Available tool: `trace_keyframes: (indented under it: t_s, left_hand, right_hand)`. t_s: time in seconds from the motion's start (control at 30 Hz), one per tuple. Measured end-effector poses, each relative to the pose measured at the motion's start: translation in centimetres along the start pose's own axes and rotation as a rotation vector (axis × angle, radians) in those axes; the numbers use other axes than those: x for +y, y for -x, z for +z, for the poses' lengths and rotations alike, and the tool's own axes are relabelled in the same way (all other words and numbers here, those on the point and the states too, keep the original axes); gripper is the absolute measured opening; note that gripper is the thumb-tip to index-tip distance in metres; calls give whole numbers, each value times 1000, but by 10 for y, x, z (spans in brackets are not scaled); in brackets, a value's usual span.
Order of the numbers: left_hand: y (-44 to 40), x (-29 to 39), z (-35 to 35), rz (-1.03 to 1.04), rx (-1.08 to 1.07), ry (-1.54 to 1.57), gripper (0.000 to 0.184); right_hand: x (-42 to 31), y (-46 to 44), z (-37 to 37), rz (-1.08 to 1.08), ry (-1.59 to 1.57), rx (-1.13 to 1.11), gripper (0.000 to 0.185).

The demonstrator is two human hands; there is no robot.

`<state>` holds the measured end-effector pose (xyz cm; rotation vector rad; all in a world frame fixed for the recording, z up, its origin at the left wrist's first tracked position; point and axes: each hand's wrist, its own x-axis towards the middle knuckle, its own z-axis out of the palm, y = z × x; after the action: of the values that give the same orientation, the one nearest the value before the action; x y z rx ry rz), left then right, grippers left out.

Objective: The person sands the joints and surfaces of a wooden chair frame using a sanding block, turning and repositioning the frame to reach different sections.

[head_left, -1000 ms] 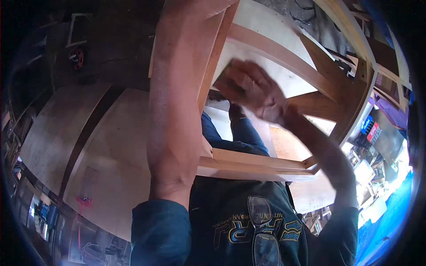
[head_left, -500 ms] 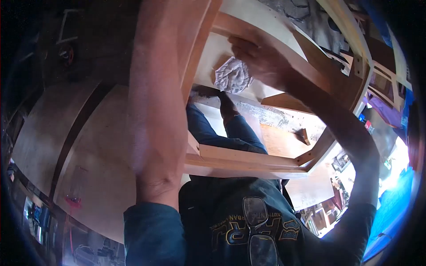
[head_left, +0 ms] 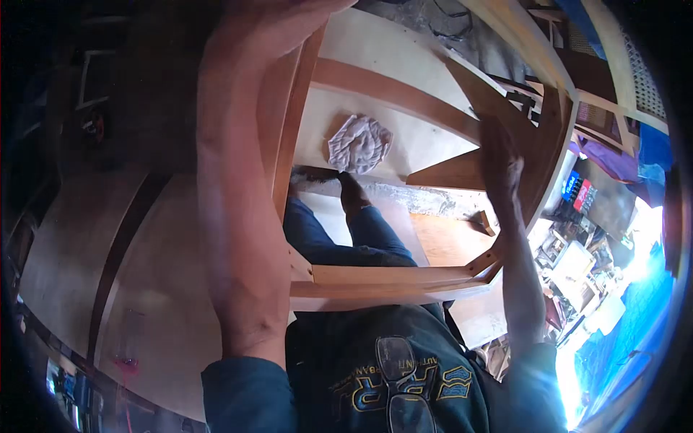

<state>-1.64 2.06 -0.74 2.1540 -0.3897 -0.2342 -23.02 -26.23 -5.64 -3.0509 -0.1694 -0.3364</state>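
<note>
A crumpled whitish cloth (head_left: 360, 144) lies on the pale inner panel (head_left: 422, 148) of a wooden frame (head_left: 390, 283), with neither hand on it. My right hand (head_left: 500, 155) is over the right part of the frame, beside a triangular wooden brace (head_left: 451, 172); shadow and blur hide its fingers. My left arm stretches up along the frame's left rail (head_left: 287, 137). At the top edge, my left hand (head_left: 307, 18) bends over toward that rail, its fingers out of sight. I cannot tell whether it grips the wood.
Large curved wooden panels (head_left: 166, 267) stand at the left. A small wooden block (head_left: 485, 223) is on the board below the frame. Cluttered shelves and tools (head_left: 570, 260) are at the right, near a blue tarp (head_left: 635, 325). My legs (head_left: 361, 234) show through the frame opening.
My right hand has come away from the cloth and moved right, toward the triangular brace. The cloth stays on the panel. The view has shifted, and my left hand shows at the top.
</note>
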Motion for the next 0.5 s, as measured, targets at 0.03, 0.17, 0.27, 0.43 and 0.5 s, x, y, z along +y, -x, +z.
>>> trace_keyframes:
  t_s: [0.03,0.17,0.27,0.43,0.5]
  left_hand:
    - [1,2,-1,-21,11,-35,30]
    - [0,-13,2,25,-80,342,30]
    - [-2,-27,11,10,-69,486,31]
    - [5,19,-8,-126,-144,155,35]
    - [7,17,0,-36,-84,171,38]
  right_hand:
    - [-1,-1,7,-34,-16,-22,18]
    - [-21,-25,-2,184,-173,-189,23]
    - [-28,-31,-19,57,-261,-172,25]
    - [-80,5,-16,207,-547,-140,14]
    - [-70,43,3,840,-936,-307,16]
